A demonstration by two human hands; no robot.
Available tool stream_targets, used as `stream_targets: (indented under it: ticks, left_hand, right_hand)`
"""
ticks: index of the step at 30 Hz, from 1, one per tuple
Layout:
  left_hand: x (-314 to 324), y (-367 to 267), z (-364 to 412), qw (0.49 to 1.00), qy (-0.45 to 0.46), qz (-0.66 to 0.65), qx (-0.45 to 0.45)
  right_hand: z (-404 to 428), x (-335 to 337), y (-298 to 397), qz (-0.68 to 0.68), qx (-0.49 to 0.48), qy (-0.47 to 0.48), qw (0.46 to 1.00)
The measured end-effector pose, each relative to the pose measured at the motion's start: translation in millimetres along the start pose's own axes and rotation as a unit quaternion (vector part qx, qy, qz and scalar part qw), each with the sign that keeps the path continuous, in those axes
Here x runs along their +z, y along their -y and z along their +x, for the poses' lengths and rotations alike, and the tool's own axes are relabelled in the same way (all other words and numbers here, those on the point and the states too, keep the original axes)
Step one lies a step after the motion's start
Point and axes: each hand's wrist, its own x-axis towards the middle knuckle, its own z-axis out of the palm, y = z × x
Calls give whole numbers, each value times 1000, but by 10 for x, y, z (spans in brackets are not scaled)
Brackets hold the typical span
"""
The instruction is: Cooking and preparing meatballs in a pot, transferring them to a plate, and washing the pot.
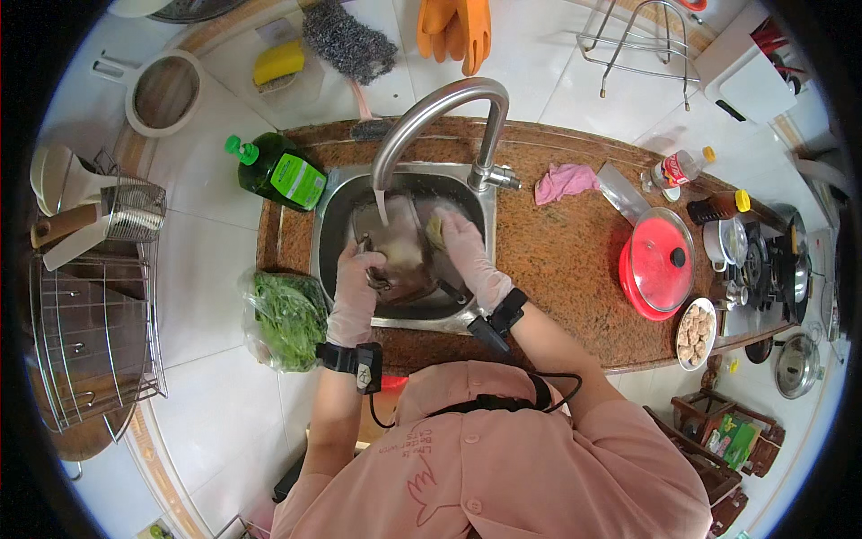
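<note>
In the sink point(326, 269), under running water from the curved faucet point(438, 101), a squarish metal pan point(397, 269) is tilted. My gloved left hand point(353, 286) grips the wire-like handle on its left side. To the right, my gloved right hand point(465, 252) has its fingers closed around a small yellowish-green piece point(436, 232), blurred, perhaps a sponge or cloth. This hand is just beside the pan's right edge; whether they touch I cannot tell. Below it lies a dark handle point(451, 291), its tool mostly hidden.
Left of the sink are a green dish-soap bottle point(283, 174) and a bag of leafy greens point(286, 320). On the right counter lie a pink cloth point(567, 183), a red pot with a glass lid point(656, 263), a plate of brownish food pieces point(696, 333) and bottles point(717, 205).
</note>
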Motion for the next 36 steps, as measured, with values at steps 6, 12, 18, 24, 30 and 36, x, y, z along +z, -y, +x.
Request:
stream_targets:
  ticks: [6, 12, 18, 24, 30, 36]
  left_hand:
    - [296, -121, 42, 998, 50, -28, 0]
    - [412, -175, 282, 998, 52, 30, 6]
    - [298, -93, 289, 994, 25, 109, 20]
    - [82, 1, 214, 990, 18, 135, 27]
    - [86, 50, 0, 985, -16, 163, 46]
    - [-14, -46, -250, 995, -85, 19, 54]
  right_hand:
    - [354, -498, -79, 29, 93, -181, 979]
    - [753, -882, -115, -209, 38, -217, 953]
    - [802, -996, -101, -271, 55, -219, 936]
    - [484, -784, 51, 245, 230, -75, 939]
    - [-224, 267, 556, -129, -307, 48, 942]
    - [284, 563, 529, -168, -166, 158, 959]
